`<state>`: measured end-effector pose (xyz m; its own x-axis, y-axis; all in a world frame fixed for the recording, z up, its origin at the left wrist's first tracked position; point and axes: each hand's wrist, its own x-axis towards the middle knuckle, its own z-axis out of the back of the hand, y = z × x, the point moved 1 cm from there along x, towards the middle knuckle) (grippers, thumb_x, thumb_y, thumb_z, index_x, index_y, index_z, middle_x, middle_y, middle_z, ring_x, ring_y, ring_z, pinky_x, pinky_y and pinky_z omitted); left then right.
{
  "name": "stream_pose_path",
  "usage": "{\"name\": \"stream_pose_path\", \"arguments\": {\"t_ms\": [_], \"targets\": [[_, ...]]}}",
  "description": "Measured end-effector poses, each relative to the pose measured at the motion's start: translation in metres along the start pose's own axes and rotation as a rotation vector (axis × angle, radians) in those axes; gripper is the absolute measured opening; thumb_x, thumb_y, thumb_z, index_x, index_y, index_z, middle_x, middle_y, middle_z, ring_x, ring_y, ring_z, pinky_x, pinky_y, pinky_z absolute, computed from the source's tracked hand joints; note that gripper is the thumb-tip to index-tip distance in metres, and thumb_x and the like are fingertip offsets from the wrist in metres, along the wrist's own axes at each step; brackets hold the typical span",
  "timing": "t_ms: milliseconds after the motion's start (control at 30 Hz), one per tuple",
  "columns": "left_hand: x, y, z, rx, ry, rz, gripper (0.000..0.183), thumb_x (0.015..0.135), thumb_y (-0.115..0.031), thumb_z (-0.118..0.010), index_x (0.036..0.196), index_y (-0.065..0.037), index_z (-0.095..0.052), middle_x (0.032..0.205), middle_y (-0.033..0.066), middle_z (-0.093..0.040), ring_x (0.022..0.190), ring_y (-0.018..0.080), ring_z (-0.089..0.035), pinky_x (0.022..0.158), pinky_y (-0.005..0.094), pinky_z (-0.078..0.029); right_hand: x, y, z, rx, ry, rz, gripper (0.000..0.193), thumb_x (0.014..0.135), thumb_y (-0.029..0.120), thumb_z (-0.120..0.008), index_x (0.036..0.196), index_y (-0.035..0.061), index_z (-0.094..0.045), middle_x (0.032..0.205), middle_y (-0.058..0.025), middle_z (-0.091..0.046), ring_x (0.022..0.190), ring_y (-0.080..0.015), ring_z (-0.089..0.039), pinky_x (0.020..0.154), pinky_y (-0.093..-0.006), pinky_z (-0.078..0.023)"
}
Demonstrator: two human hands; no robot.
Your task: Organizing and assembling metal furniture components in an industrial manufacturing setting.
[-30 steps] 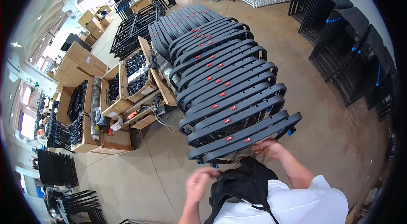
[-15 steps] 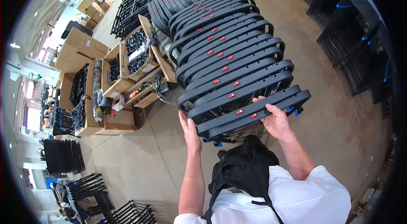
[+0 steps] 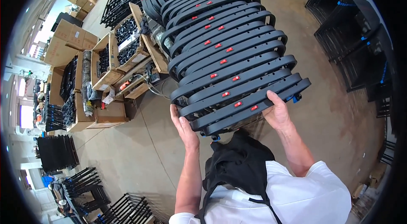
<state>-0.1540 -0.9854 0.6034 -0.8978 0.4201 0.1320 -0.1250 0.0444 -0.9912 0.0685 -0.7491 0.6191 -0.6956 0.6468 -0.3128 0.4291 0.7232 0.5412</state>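
Observation:
A long row of nested black frames (image 3: 241,61) with rounded ends and small red clips runs away in front of me. Against the left end of the nearest black frame (image 3: 224,121) rests my left hand (image 3: 186,133), its thumb on the near side and its fingers along the outer end. My right hand (image 3: 279,114) grips the same frame towards its right end, thumb over the top bar. The fingers of that hand are mostly hidden behind the bar. Blue parts (image 3: 292,98) show beneath the frame's right end.
On the left stand open cardboard boxes (image 3: 99,114) and wooden bins (image 3: 111,75) full of black parts. Black folded frames (image 3: 356,41) line the right side. More black racks (image 3: 125,209) stand at lower left. A black apron (image 3: 237,152) hangs on my front.
Both hands have moved the nearest frame away from me and closer against the row, narrowing the gap. My view has shifted slightly, so the boxes sit further left.

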Motion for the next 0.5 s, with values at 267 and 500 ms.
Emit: {"name": "stream_pose_path", "arguments": {"t_ms": [267,500], "targets": [[-0.018,-0.119,-0.049,0.551,0.630,-0.659,0.041,0.079,-0.022,-0.085,0.116,-0.009,-0.074,0.106,0.0104,-0.072,0.100,0.0324,-0.068,0.088,0.0454,-0.055,-0.008,0.000,-0.011,-0.235,-0.021,-0.043,0.054,0.108,0.047,-0.063,0.147,0.0107,-0.054,0.138,-0.0030,-0.067,0.130,-0.0219,-0.062,0.109,-0.0498,-0.050],[-0.009,-0.103,-0.038,0.683,0.976,-0.683,0.061,0.092,-0.031,-0.079,0.144,-0.006,-0.060,0.139,0.0123,-0.062,0.126,0.0316,-0.061,0.106,0.0432,-0.050,-0.039,-0.001,0.005,-0.518,-0.165,0.025,0.051,0.109,0.052,-0.058,0.122,0.0042,-0.067,0.107,-0.0133,-0.078,0.099,-0.0240,-0.074,0.085,-0.0400,-0.058]]}}
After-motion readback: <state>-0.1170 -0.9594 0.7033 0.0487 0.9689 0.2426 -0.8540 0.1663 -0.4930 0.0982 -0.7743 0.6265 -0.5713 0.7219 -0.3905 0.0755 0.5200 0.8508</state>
